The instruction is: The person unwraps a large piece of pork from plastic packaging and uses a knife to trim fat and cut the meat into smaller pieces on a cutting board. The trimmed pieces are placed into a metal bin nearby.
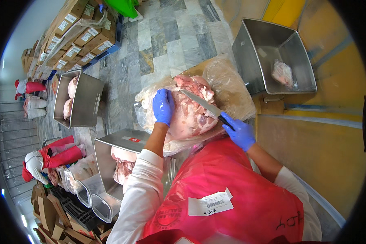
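A large pale pink cut of raw meat (189,116) lies on clear plastic sheeting in front of me, with redder flesh showing at its far end. My left hand (163,106), in a blue glove, rests flat on the meat's left side with its fingers stretched out. In my right hand (239,132), also gloved in blue, is the black handle of a knife (201,101). The blade points to the far left and lies over the meat; whether its edge is into the flesh I cannot tell. Plastic wrap (227,85) spreads beyond the meat to the right.
A metal tub (248,61) at the far right holds a wrapped piece. Two more metal tubs, one near (105,162) and one farther off (87,97), hold meat on the left. Stacked cartons (75,51) stand on a blue pallet. People in red aprons work at far left.
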Demonstrator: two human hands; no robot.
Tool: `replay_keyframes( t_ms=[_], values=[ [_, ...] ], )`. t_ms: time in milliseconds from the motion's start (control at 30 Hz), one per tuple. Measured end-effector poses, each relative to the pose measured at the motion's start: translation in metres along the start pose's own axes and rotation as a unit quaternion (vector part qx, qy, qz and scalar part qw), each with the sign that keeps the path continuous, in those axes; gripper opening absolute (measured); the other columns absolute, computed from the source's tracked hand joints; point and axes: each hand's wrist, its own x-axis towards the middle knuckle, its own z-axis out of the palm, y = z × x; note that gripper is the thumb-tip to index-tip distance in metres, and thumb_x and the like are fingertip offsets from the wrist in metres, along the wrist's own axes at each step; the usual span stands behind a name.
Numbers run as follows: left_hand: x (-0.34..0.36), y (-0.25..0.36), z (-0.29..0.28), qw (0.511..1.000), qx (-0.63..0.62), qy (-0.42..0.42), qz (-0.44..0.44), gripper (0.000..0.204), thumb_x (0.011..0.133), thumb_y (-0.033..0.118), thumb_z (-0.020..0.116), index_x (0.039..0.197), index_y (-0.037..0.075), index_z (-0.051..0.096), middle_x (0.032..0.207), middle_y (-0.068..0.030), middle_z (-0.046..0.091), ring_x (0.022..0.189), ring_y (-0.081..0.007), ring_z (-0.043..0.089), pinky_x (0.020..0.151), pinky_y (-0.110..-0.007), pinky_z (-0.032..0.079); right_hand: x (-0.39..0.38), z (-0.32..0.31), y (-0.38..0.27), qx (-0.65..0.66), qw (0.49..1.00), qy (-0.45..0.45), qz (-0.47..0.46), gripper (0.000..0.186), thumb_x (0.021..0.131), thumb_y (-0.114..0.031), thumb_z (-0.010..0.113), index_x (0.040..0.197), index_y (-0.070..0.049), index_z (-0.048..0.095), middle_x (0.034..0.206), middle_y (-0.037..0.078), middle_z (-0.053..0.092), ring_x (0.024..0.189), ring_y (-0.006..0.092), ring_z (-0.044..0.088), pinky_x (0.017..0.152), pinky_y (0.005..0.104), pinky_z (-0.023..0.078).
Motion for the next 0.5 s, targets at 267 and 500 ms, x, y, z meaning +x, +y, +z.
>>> replay_keyframes(
  t_ms=[267,500],
  values=[
    [0.000,0.005,-0.005,0.996,-0.041,0.051,-0.058,0.013,0.097,0.014,0.061,0.094,0.002,0.064,0.092,-0.0225,0.064,0.085,-0.0437,0.062,0.075,-0.051,0.049,-0.056,-0.069,-0.013,0.224,0.973,0.020,0.058,0.052,0.096,-0.012,0.070,0.146,-0.010,0.057,0.118,0.020,0.074,0.105,0.0177,0.073,0.089,0.0335,0.056],
    [0.002,-0.007,-0.003,0.967,-0.046,0.121,-0.221,0.018,0.097,0.019,0.062,0.106,0.005,0.068,0.109,-0.0199,0.068,0.100,-0.0392,0.064,0.088,-0.050,0.049,-0.043,-0.092,-0.068,0.053,0.993,-0.040,0.096,0.048,0.096,-0.024,0.067,0.142,-0.014,0.061,0.107,0.025,0.073,0.093,0.0399,0.073,0.082,0.0444,0.058]
  ],
)
